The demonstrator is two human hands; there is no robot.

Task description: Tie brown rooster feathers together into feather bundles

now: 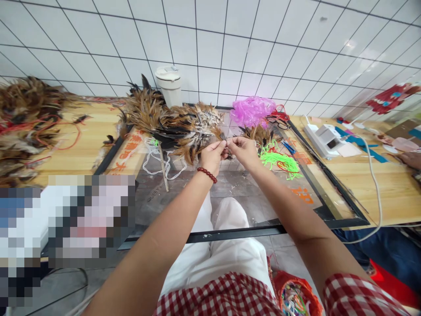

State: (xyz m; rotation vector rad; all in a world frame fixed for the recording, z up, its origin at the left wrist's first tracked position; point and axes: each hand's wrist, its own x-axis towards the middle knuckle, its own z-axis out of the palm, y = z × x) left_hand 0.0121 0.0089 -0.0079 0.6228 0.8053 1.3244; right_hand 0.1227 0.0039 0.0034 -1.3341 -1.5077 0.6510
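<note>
While both hands work close together over the glass panel [197,206], left hand [213,154] and right hand [242,151] are each closed in a fingertip pinch, tips meeting. Between them: a small feather piece [229,156], mostly hidden by fingers; can't tell its exact shape or which hand carries more of the grip. Dark red bead bracelet [207,175] on left wrist.

Feather pile [184,125] sits just beyond and left of the left hand, brown and black with pale fluffy ends. Lidded white container [171,90] stands upright behind it, near the tiled wall [210,48]. Smaller feather bunch [259,134] lies just past the right hand; purple plastic bag [251,110] behind that, red cord [280,114] beside the bag on its right.

Bright green strands [281,162] on the right of the panel, blue-handled tool [288,148] at their far edge. Left side of panel: thin stick [163,166] with white ribbon [151,169] around it. More feathers [29,101] far left on the wooden table [82,145].

Right side: white power strip [315,136], looping white cable [373,188], a co-worker's hand [411,159] at the edge.
</note>
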